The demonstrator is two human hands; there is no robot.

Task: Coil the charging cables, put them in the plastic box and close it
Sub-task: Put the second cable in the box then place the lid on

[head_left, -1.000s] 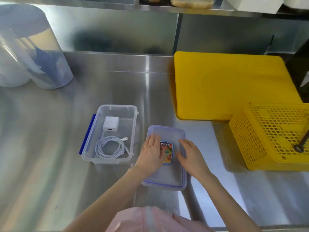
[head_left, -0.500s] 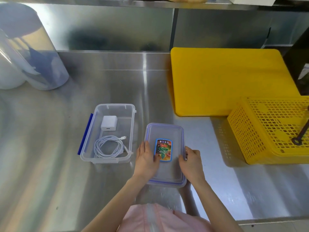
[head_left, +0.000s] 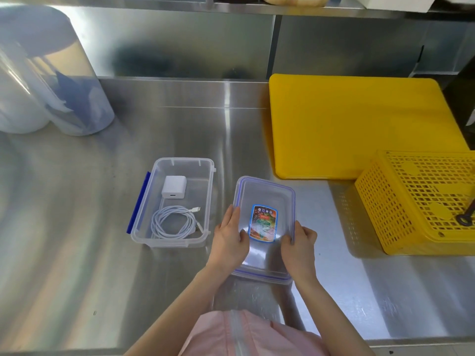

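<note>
A clear plastic box (head_left: 144, 232) with a blue clip on its left side stands open on the steel counter. Inside lie a coiled white charging cable (head_left: 171, 222) and a white charger block (head_left: 174, 187). To its right is the clear lid (head_left: 267, 194) with a blue seal and a colourful sticker. My left hand (head_left: 230, 240) grips the lid's left edge and my right hand (head_left: 299, 244) grips its right edge. The lid's far end looks tilted up off the counter.
A yellow cutting board (head_left: 359, 124) lies at the back right, with a yellow mesh basket (head_left: 421, 201) in front of it holding a dark tool. Clear plastic rolls (head_left: 51, 80) stand at the back left. The counter's front edge runs just below my arms.
Both hands slid from the top of the lid to its side edges and took hold. The lid has come slightly off the counter.
</note>
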